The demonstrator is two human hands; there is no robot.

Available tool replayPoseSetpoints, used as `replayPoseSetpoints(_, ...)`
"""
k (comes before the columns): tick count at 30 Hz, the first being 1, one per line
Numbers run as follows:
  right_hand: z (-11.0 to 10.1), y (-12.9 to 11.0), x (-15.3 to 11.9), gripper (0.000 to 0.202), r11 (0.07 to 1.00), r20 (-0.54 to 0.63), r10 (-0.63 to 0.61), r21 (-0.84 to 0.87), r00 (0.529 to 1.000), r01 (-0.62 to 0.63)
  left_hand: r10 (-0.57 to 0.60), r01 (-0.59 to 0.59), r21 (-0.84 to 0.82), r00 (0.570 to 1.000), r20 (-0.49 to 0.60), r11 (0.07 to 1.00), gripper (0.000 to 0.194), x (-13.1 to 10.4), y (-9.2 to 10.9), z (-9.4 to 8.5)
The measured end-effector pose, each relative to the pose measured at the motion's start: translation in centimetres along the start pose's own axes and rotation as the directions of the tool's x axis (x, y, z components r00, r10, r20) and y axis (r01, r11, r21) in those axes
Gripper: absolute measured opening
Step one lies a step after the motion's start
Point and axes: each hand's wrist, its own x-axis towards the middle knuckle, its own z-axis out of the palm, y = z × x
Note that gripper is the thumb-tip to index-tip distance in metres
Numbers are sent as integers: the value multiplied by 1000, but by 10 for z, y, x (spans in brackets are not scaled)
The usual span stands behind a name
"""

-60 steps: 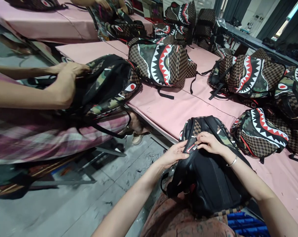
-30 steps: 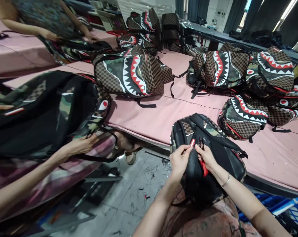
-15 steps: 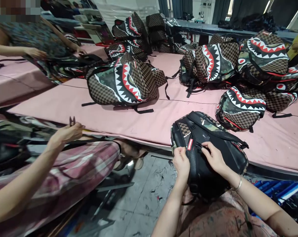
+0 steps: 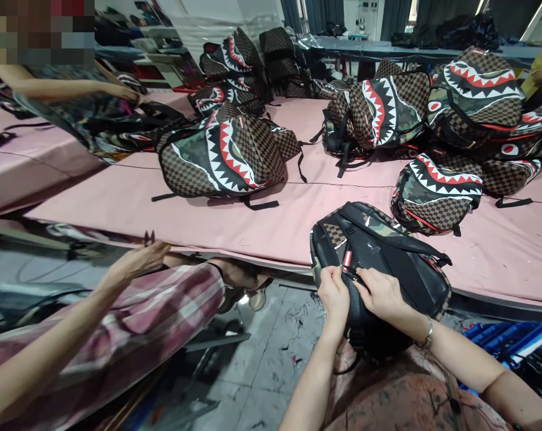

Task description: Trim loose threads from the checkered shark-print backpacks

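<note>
A black-backed backpack [image 4: 387, 257] with camouflage and brown-check sides lies back side up, partly on the pink table's edge and partly toward my lap. My left hand [image 4: 334, 296] is closed, pinching the edge of its padded shoulder strap [image 4: 354, 311] beside a red-and-white label [image 4: 347, 258]. Small black thread snips [image 4: 350, 273] sit in my closed right hand [image 4: 382, 294]. Their tips reach the strap just below the label, close to my left fingertips. Any thread there is too fine to make out.
Shark-mouth backpacks [image 4: 226, 155] stand on the pink table [image 4: 199, 233], with more piled at the right [image 4: 387, 114]. At left, a co-worker's hand [image 4: 148, 257] holds dark snips [image 4: 149, 238]. Another person handles a bag farther back. Blue metal bars [image 4: 504, 341] are at lower right.
My right hand has moved left and down with the snips, bringing the tips to the strap by my left fingers. The neighbouring co-worker's hand has shifted right; a dark bag beside them has left view.
</note>
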Motion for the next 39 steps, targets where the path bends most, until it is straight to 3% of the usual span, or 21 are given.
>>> replayPoseSetpoints(5, 5, 0, -4, 27, 1000, -13, 2, 26, 1000, -2, -12, 9, -50, 998, -61, 999, 13, -2, -3, 4)
replayPoseSetpoints(9, 10, 7, -7, 19, 937, -42, 128, 333, 991, -107, -123, 110, -126, 988, -98, 986, 17, -5, -8, 11)
replayPoseSetpoints(12, 21, 9, -5, 22, 753, 9, 382, 576, 924, -317, -134, 120, -163, 988, -77, 979, 18, -9, -9, 17)
replayPoseSetpoints(14, 29, 8, -2, 28, 587, 101, 481, 701, 871, -405, -113, 103, -177, 993, -46, 979, 19, -10, -8, 18)
replayPoseSetpoints(17, 37, 5, 3, 29, 323, 236, 480, 847, 845, -421, -55, 70, -269, 996, 63, 961, 22, -7, -6, 10)
replayPoseSetpoints(19, 37, 3, 6, 29, 178, 284, 461, 899, 841, -401, 21, 73, -374, 970, 242, 924, 39, -2, -5, 1)
replayPoseSetpoints(21, 36, 2, 6, 30, 72, 313, 440, 922, 841, -381, 93, 103, -431, 907, 412, 896, 53, 6, -6, -8)
replayPoseSetpoints(22, 35, 2, 6, 30, 31, 325, 428, 927, 843, -374, 101, 117, -427, 885, 454, 897, 52, 10, -7, -11)
replayPoseSetpoints(24, 34, 1, 5, 31, -29, 345, 418, 930, 840, -368, 81, 133, -410, 882, 465, 902, 40, 18, -9, -13)
replayPoseSetpoints(30, 39, 0, 2, 33, -61, 353, 440, 929, 826, -365, 13, 80, -287, 950, 310, 955, 19, 25, -11, -6)
replayPoseSetpoints(35, 36, 3, 8, 34, -12, 318, 524, 930, 790, -366, 115, -83, -139, 964, 242, 987, 16, -5, -5, -17)
replayPoseSetpoints(37, 34, 8, 12, 35, 34, 302, 540, 925, 786, -379, 99, -43, -190, 951, 294, 981, 17, -20, -11, -28)
replayPoseSetpoints(39, 34, 14, 13, 35, 107, 308, 505, 904, 806, -413, 10, 69, -244, 952, 307, 967, 19, -27, -24, -43)
